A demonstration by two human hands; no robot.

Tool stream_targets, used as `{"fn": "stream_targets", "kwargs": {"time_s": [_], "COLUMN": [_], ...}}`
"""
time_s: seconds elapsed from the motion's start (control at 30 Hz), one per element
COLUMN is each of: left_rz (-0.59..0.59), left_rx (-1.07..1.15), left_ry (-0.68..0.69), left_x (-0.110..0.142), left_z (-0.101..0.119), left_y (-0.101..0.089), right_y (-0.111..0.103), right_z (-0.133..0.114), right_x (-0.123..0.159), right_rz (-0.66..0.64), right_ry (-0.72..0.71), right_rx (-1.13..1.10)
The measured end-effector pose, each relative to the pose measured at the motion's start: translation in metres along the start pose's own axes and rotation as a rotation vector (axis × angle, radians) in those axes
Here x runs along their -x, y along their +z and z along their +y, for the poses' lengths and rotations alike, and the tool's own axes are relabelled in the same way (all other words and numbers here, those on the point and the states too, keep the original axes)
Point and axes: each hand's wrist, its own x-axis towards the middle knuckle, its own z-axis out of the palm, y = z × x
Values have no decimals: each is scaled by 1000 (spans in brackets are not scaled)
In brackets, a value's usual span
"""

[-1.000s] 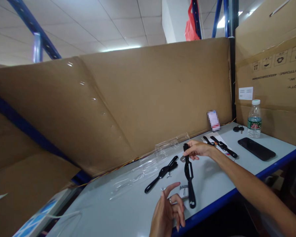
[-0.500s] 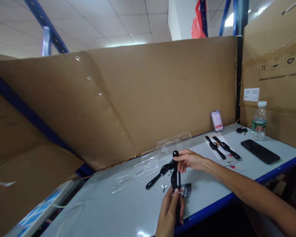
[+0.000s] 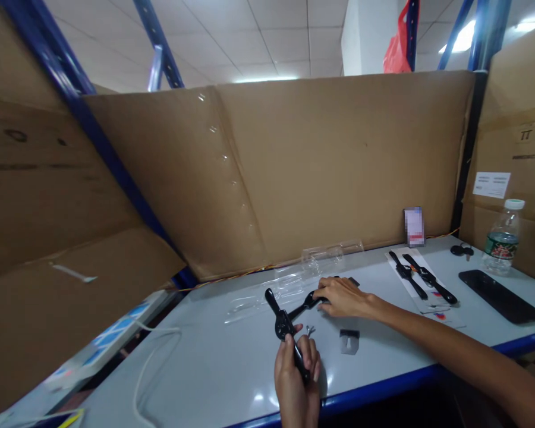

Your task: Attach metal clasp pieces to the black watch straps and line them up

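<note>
My left hand [image 3: 296, 368] is closed around the lower handle of a black spokeshave [image 3: 284, 324], holding it tilted above the table with its other handle pointing up and left. Behind it, a second black spokeshave [image 3: 311, 301] lies on the table, partly hidden. My right hand [image 3: 344, 297] is over that one, fingers bent down onto its middle; the fingertips are partly covered. Between my hands lie small silvery screws [image 3: 310, 330]. A flat metal blade with a dark edge strip [image 3: 349, 342] rests to the right, touched by neither hand.
Clear plastic packaging [image 3: 289, 279] lies along the cardboard wall [image 3: 339, 160]. At right are two black spokeshaves on a white card [image 3: 417, 276], a phone [image 3: 499, 296], keys [image 3: 461, 249] and a water bottle [image 3: 502, 244]. A power strip [image 3: 120, 333] with a white cable stands left.
My right hand has let go of the held spokeshave's upper end and moved to the one lying behind. The held spokeshave now tilts left. The view has turned left.
</note>
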Motion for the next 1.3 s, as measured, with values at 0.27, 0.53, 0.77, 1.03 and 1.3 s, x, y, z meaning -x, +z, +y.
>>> {"fn": "stream_targets", "kwargs": {"time_s": [0.27,0.53,0.77,1.03,1.3], "left_rz": [-31,-51,29,-4,-34], "left_rx": [-4,-33,165,114,89], "left_ry": [-15,-28,77,-19,-48], "left_x": [0,-1,-4,-4,-5], "left_z": [1,-1,-1,1,1], "left_y": [1,-2,-10,-8,-13], "right_y": [13,-15,12,10,-4], "right_z": [-4,11,-36,-13,23], "right_x": [8,19,28,18,16], "right_rz": [-33,-23,-56,-95,26], "right_ry": [-95,136,-388,-204,83], "right_rx": [214,283,98,274,267]}}
